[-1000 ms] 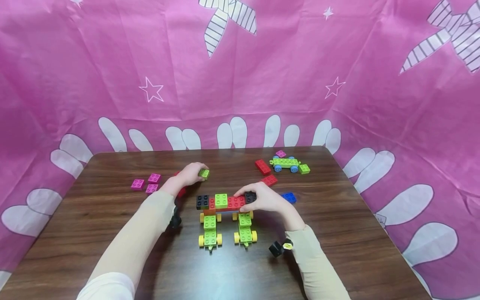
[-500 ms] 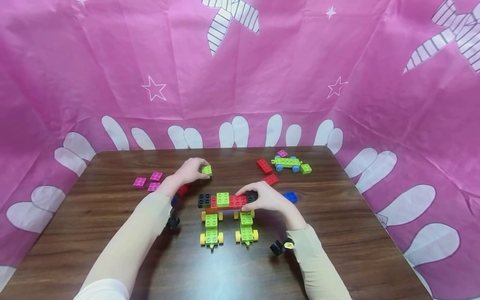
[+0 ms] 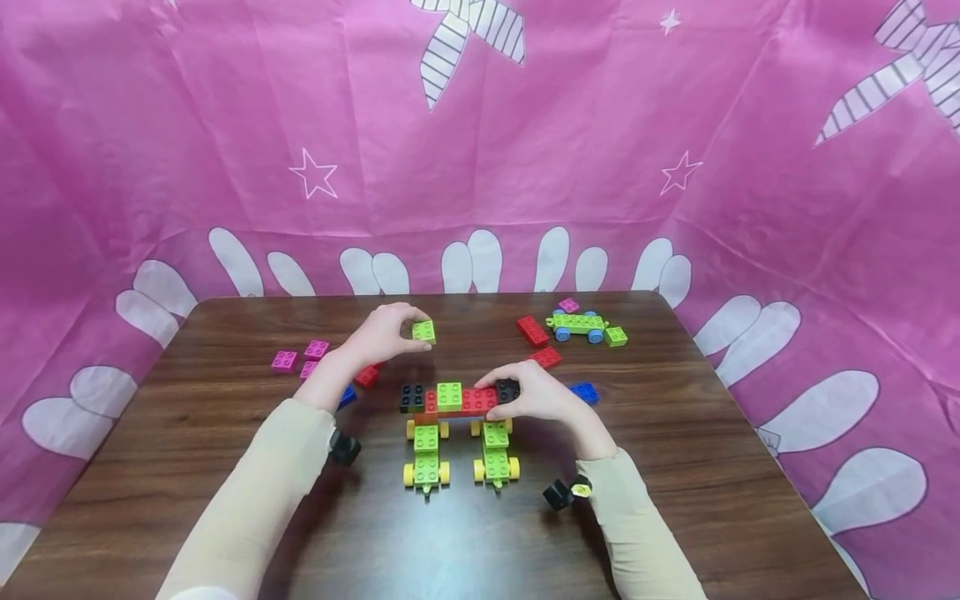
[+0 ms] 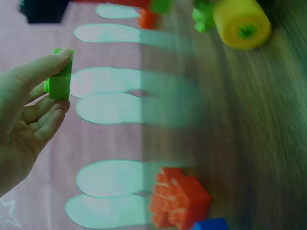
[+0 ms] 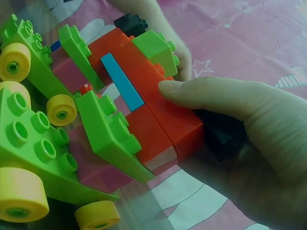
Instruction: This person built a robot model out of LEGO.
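Observation:
My left hand (image 3: 386, 332) pinches a lime green toy brick (image 3: 423, 332) between thumb and fingers, held above the table. In the left wrist view that brick (image 4: 60, 86) has its studs facing the palm. My right hand (image 3: 538, 393) grips the right end of a brick structure (image 3: 477, 402), thumb on its red bar (image 5: 153, 96). Black bricks form both ends of the bar, and a lime green brick (image 3: 449, 395) sits on top. Below it stand two lime green wheeled bases (image 3: 427, 467) with yellow wheels. My right fingers are partly hidden behind the structure.
Pink bricks (image 3: 284, 361) lie at the left, near red bricks (image 3: 367, 376) and a blue brick (image 3: 347, 397). Towards the back right stand a green car base (image 3: 577, 323) with blue wheels, red bricks (image 3: 533, 331) and a green brick (image 3: 616, 336). Another blue brick (image 3: 585, 392) lies beyond my right hand.
My left hand has lifted the green brick off the table and moved it slightly right. My right hand keeps its grip on the structure. The head view has shifted a little.

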The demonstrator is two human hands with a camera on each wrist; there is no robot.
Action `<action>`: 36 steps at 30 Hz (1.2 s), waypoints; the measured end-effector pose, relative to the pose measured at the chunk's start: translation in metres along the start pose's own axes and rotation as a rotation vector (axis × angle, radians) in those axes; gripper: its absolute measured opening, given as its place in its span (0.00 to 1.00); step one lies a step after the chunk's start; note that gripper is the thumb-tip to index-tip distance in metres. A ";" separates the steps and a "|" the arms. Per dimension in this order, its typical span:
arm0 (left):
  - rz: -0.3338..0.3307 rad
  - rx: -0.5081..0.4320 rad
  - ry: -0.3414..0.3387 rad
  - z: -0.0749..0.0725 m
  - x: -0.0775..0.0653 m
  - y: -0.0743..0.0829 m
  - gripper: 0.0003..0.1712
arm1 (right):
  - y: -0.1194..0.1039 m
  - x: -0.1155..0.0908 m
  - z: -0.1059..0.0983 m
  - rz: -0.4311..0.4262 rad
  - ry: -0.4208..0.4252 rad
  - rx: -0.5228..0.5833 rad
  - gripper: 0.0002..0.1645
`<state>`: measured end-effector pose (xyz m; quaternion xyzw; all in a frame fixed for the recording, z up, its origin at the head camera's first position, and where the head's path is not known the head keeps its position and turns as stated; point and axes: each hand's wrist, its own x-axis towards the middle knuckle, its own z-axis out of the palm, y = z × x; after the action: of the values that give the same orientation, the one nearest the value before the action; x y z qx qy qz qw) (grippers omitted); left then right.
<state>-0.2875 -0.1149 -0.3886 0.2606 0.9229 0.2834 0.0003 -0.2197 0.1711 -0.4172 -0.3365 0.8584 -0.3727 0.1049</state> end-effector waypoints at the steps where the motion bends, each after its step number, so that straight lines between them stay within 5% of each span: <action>1: 0.004 0.004 0.004 -0.002 -0.002 0.004 0.25 | 0.000 0.000 0.000 -0.001 -0.001 -0.002 0.24; 10: 0.057 -0.001 0.048 -0.013 -0.022 0.048 0.26 | -0.001 -0.002 -0.004 0.040 -0.002 -0.021 0.25; 21: 0.100 0.016 0.031 0.001 -0.042 0.087 0.25 | 0.001 -0.003 -0.004 0.064 -0.023 0.005 0.22; 36: 0.102 -0.016 -0.024 0.033 -0.050 0.098 0.22 | 0.001 -0.002 -0.003 0.072 -0.021 0.011 0.22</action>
<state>-0.1921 -0.0525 -0.3719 0.3108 0.9060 0.2873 -0.0008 -0.2203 0.1752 -0.4160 -0.3088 0.8668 -0.3697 0.1292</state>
